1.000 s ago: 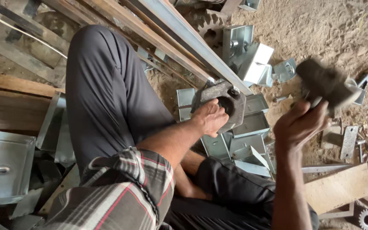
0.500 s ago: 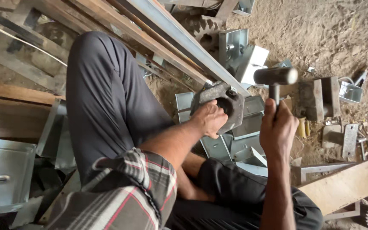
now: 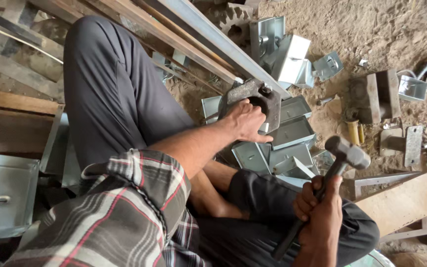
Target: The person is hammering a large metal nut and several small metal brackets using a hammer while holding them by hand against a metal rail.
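My left hand (image 3: 245, 121) grips a heavy dark metal block with a round hole (image 3: 254, 93), held against a stack of shallow galvanised sheet-metal trays (image 3: 292, 132) on the ground. My right hand (image 3: 320, 207) is closed around the handle of a hammer. The hammer head (image 3: 348, 152) points up and to the right, low over my knee and apart from the block. My legs in dark trousers (image 3: 109, 94) are folded around the work spot.
Long steel and wooden bars (image 3: 208, 34) run diagonally behind the block. Folded metal boxes (image 3: 287, 57), a gear wheel (image 3: 233, 20) and a rusty block (image 3: 374, 96) lie on sandy ground. A wooden board (image 3: 401, 200) lies right; a grey tray (image 3: 3, 193) sits left.
The hammer was raised to the right, then came close to the block, and now it is lowered and drawn back toward my knee. My left hand has stayed on the block.
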